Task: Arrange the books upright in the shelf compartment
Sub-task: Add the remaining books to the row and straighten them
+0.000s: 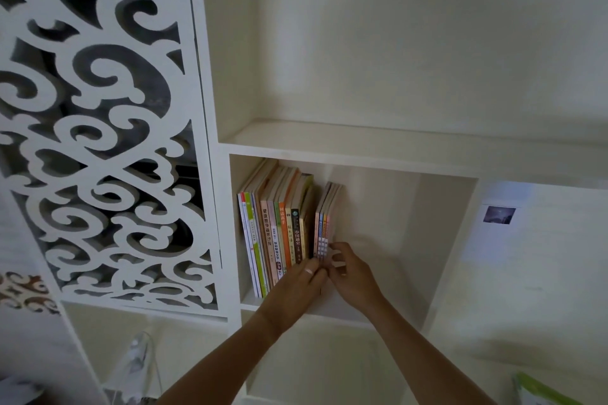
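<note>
My right hand (350,273) has its grip pinched on the bottom front corner of a small bundle of thin books (324,227), thumb and fingers curled round the lower spines. My left hand (301,283) lies just beside it, touching the same lower edge, fingers bent against the foot of the bundle and of the nearest spines; I judge its grip closed on the bundle too, though the fingertips are partly hidden.

The bundle stands in the shelf compartment (437,240), long axis upright, spines facing me. It lies straight ahead of and just above both grips. To its left stands the main row of books (279,233), packed against the compartment's left wall and leaning slightly. A narrow dark gap separates the bundle from the row's last book, the dark-spined one (297,235).

That gap is what the coming move turns on, as I judge it: the bundle needs to slide left, along the shelf floor, until it touches the row. My right hand is on the outer side, so it is better placed to push; my left sits between bundle and row and would have to clear out.

The right half of the compartment holds no books.
</note>
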The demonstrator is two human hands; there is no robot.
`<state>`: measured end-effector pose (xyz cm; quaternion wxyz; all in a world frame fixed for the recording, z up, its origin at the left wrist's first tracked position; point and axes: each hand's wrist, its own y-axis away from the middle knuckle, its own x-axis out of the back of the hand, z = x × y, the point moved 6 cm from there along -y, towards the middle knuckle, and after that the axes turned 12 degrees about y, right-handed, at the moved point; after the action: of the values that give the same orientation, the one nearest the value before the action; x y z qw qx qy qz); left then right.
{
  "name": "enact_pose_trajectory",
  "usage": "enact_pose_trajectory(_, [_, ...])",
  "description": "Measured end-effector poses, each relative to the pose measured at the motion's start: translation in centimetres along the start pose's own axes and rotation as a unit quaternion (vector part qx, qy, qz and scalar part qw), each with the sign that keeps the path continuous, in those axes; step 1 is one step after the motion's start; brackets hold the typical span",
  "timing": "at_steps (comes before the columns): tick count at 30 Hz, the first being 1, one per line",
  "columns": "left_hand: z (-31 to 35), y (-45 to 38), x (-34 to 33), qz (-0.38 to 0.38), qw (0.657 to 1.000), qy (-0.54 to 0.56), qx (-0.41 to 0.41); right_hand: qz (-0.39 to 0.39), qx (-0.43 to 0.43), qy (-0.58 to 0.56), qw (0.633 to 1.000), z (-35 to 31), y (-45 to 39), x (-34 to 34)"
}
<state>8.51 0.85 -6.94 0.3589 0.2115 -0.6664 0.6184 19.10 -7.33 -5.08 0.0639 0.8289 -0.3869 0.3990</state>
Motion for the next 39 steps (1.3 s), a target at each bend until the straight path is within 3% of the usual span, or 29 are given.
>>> enact_pose_trajectory(6, [-0.4, -0.3, -0.7, -0.036, 0.993, -0.099, -0.055, -0.006, 0.025, -0.003, 1.000, -0.3, -0.7, -0.4])
enact_pose_trajectory(13, [-1.3, 0.8, 3.4, 0.148, 0.982, -0.108, 0.042, -0.023, 0.039, -0.053, 0.998, -0.8, -1.2, -1.3])
enact_pose_trajectory(20, [-2.4, 0.0, 3.8, 0.138, 0.978, -0.112, 0.112, 0.000, 0.038, -0.031, 0.999, -0.8, -1.4, -2.3])
enact_pose_trajectory(24, [-2.5, 0.4, 4.9, 0.165, 0.975, -0.106, 0.103, -0.013, 0.040, -0.025, 0.999, -1.1, -1.4, -2.5])
enact_pose_trajectory(26, [-3.5, 0.8, 6.2, 0.176, 0.966, -0.122, 0.143, -0.007, 0.038, -0.018, 0.999, -1.4, -1.5, -3.1])
enact_pose_trajectory(31, [-6.1, 2.1, 5.8, 0.052, 0.969, -0.162, 0.181, 0.044, 0.016, 0.085, 0.995, -2.3, -1.7, -3.8])
enact_pose_trajectory(39, [-6.5, 2.1, 5.4, 0.033, 0.959, -0.228, 0.167, 0.085, 0.027, 0.113, 0.990, -2.5, -0.8, -4.4])
